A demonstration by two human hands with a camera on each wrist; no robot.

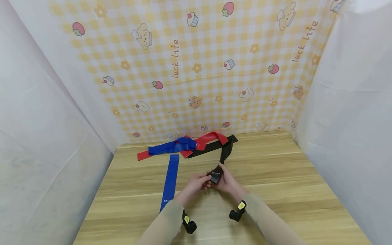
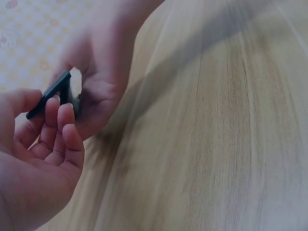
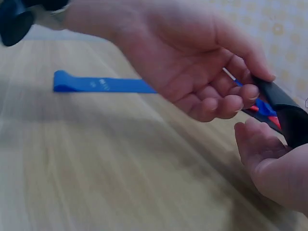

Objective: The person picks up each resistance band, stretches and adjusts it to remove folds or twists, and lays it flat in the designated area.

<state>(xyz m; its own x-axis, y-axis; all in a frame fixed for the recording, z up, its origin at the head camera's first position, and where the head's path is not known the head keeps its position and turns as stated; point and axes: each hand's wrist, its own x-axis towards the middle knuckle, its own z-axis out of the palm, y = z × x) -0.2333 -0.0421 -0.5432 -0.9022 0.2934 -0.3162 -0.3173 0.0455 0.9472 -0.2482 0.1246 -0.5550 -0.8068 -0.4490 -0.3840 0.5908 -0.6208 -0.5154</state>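
Note:
A black elastic resistance band (image 1: pixel 226 152) with small pale print is held up over the table by both hands. My left hand (image 1: pixel 195 185) pinches its near end between thumb and fingers, seen up close in the left wrist view at the band's dark edge (image 2: pixel 47 98). My right hand (image 1: pixel 227 183) grips the same band just beside it, the thumb along its side. From there the band twists upward and away, its far part near the pile at the back. In the right wrist view the black band (image 3: pixel 292 118) curves above the right palm (image 3: pixel 284 173).
A blue band (image 1: pixel 170 178) lies flat on the wooden table (image 1: pixel 275 190), left of the hands. At the back are a crumpled blue band (image 1: pixel 165 147), a red band (image 1: pixel 209 137) and another black band (image 1: pixel 211 147), overlapping. A checked cloth (image 1: pixel 196 81) hangs behind, with white sheets at both sides.

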